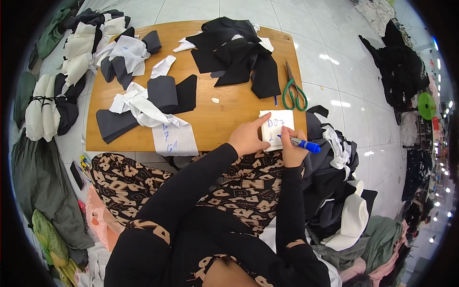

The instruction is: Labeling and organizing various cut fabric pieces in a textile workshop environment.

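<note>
At the table's near right corner lies a small stack of white slips, with blue handwriting on its top piece. My left hand grips the stack's left edge, thumb and forefinger spread along it. A blue marker is pinched in my right hand, its tip down at the writing. To the left, a marked white cloth piece hangs over the near edge. Beside it, dark grey cut pieces are tied with a white strip.
Green-handled scissors lie at the wooden table's right edge. Black cut pieces are heaped at the far side, and another tied bundle sits far left. Fabric piles crowd the floor to my right, with white rolls on the left.
</note>
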Tool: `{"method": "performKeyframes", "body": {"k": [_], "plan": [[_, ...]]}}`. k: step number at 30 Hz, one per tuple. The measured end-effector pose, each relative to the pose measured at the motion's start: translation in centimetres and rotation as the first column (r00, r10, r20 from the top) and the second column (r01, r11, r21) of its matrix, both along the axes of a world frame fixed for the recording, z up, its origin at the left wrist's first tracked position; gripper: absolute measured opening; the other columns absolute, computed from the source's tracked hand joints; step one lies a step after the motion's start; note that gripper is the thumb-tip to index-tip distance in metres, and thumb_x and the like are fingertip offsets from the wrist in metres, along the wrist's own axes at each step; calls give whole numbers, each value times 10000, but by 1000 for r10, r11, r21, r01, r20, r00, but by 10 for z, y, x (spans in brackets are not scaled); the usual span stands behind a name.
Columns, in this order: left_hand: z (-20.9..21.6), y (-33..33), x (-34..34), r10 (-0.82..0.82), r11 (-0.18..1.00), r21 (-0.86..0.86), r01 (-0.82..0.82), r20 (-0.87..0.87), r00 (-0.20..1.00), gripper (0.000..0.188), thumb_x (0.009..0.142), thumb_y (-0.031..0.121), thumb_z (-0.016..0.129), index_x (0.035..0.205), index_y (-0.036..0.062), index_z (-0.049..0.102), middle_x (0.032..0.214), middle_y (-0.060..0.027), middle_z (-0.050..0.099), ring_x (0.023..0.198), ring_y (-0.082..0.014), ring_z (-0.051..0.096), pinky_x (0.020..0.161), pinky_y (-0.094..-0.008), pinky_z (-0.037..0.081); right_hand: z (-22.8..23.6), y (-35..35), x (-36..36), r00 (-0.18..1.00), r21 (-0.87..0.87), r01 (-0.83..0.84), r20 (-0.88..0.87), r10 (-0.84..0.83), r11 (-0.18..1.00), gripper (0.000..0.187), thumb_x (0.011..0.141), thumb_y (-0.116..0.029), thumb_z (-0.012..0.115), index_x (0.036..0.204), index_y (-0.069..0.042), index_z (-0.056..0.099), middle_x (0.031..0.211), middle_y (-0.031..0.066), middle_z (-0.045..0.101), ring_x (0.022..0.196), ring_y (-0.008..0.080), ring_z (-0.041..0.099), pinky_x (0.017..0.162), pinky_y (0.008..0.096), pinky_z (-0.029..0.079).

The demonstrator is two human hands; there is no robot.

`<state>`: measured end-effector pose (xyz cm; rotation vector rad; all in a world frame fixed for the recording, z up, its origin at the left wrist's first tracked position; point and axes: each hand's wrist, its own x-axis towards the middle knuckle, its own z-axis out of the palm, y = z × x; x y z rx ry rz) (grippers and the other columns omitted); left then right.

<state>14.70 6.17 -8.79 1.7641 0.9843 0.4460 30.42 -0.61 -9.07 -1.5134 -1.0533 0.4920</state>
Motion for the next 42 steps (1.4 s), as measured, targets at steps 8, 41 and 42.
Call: {"method": "performKeyframes", "body": {"k": [8, 41, 42], "plan": [[0, -3, 1, 16, 1000, 0, -16, 2, 1000, 917, 664, 271, 781, 1476, 204, 359, 873, -192, 641, 769, -302, 626, 745, -358, 495, -3, 1, 9, 995, -33, 2, 98, 1, 999, 132, 796, -31, 697, 747, 35, 595, 815, 124, 695, 719, 113, 623, 653, 247, 480], [38, -69, -169, 84, 965, -262, 3, 318, 944, 787, 1017, 528, 267, 1509, 26, -87, 1072, -119, 574, 850, -180, 550, 768, -282, 463, 82, -24, -162, 658, -77, -618, 494, 568, 782, 153, 658, -73, 734, 763, -57, 624, 839, 93, 656, 874, 274, 615, 813, 387, 435], [26, -73, -173, 62, 962, -271, 28, 317, 946, 776, 1021, 510, 272, 1508, 21, -82, 1124, -151, 574, 919, -219, 563, 829, -300, 455, 85, -23, -162, 536, -135, -717, 521, 665, 684, 171, 642, -74, 730, 781, -51, 633, 866, 102, 652, 894, 298, 601, 824, 382, 438]]}}
